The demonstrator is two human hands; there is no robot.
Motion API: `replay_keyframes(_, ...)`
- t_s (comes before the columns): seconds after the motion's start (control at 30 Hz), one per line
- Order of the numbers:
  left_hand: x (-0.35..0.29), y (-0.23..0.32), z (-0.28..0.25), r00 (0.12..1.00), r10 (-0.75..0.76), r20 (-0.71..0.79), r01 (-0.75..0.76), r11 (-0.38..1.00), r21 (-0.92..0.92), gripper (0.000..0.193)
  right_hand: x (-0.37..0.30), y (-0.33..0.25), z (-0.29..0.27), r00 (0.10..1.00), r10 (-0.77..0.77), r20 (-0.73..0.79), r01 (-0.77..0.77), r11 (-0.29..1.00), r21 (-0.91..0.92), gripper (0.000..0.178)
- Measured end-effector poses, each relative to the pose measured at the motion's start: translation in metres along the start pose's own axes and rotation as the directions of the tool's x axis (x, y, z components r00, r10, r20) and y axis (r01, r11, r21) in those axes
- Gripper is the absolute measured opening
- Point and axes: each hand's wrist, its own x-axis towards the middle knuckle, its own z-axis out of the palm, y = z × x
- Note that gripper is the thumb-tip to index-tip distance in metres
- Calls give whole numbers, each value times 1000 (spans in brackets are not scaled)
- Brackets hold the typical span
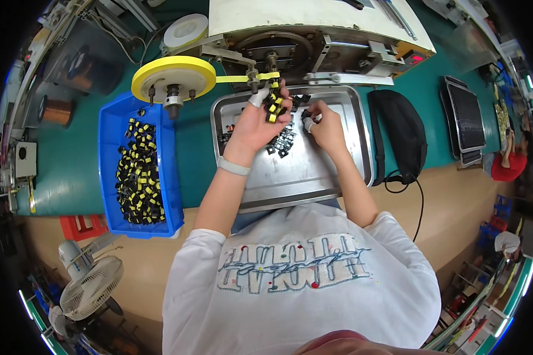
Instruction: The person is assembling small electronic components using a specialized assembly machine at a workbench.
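My left hand (260, 118) grips a short stack of yellow-taped black parts (272, 106) at the steel tray's (314, 177) twelve o'clock rim, close under the tape guide (260, 77), I judge so the yellow strip reaches them. My right hand (324, 125), at three o'clock of it, pinches one small black part (307, 123). The tray's six o'clock half lies bare; the blue bin (109, 127) sits at nine o'clock.
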Motion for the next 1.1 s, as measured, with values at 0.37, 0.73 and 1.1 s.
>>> replay_keyframes(0.37,-65,-15,-9,998,-35,-52,26,986,-165,24,-5,-78,8,986,85,145,-168,537,827,24)
replay_keyframes(0.73,-86,-7,-20,999,26,-37,-33,980,-197,25,8,-80,52,993,39,-111,81,461,884,24)
replay_keyframes(1.1,-97,-7,-20,997,56,-47,-64,983,-172,24,19,-76,56,985,-23,-173,163,471,867,25)
